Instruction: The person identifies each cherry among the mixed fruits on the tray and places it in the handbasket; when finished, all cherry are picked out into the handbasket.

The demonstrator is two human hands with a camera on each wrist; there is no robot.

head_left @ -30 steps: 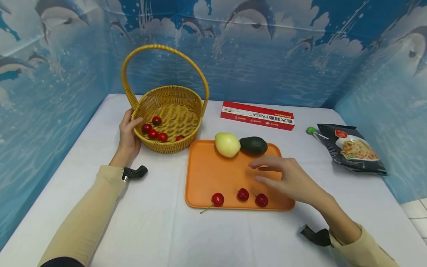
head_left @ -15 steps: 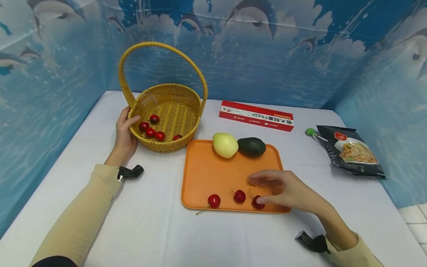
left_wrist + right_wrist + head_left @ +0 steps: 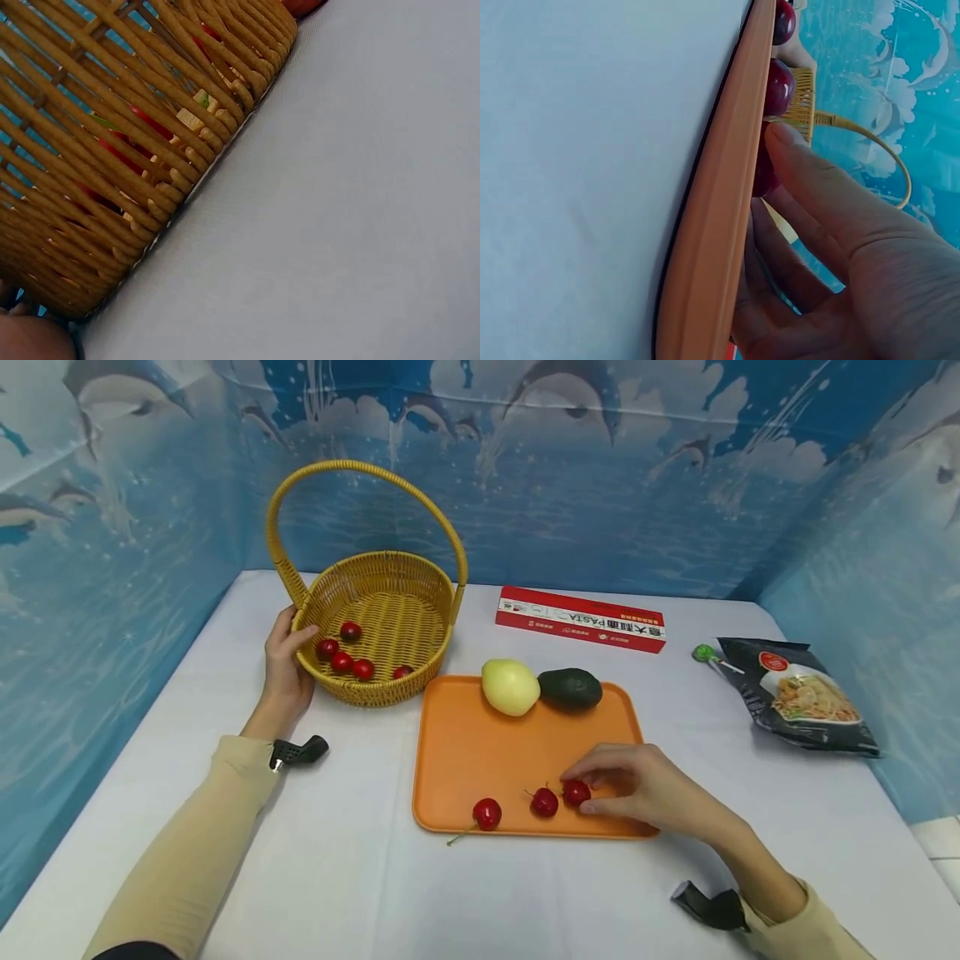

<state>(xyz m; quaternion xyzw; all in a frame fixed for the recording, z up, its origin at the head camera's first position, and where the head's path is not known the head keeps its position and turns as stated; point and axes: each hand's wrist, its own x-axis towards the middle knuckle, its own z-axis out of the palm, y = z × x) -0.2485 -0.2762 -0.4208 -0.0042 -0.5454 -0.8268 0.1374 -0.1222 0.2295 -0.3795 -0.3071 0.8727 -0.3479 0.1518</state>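
My left hand [image 3: 287,664] grips the left rim of the yellow wicker basket [image 3: 390,692], thumb over the edge; several red cherries [image 3: 341,662] lie inside. In the left wrist view the basket's woven side [image 3: 135,135] fills the upper left. At the front of the orange tray [image 3: 480,752], my right hand [image 3: 645,785] has its thumb and fingers around the rightmost cherry [image 3: 576,792]. The right wrist view shows the thumb [image 3: 817,180] against that cherry [image 3: 763,166]. Two more cherries, one in the middle [image 3: 543,802] and one at left [image 3: 487,814], rest on the tray.
A yellow-green fruit [image 3: 510,687] and a dark green avocado [image 3: 570,689] lie at the tray's back edge. Behind it is a red pasta box [image 3: 581,619]. To the right are a green lollipop [image 3: 703,652] and a black noodle packet [image 3: 806,697].
My right hand has come down toward the tray's front and closed its fingertips around the rightmost cherry, which has shifted slightly. The left hand keeps its grip on the basket.
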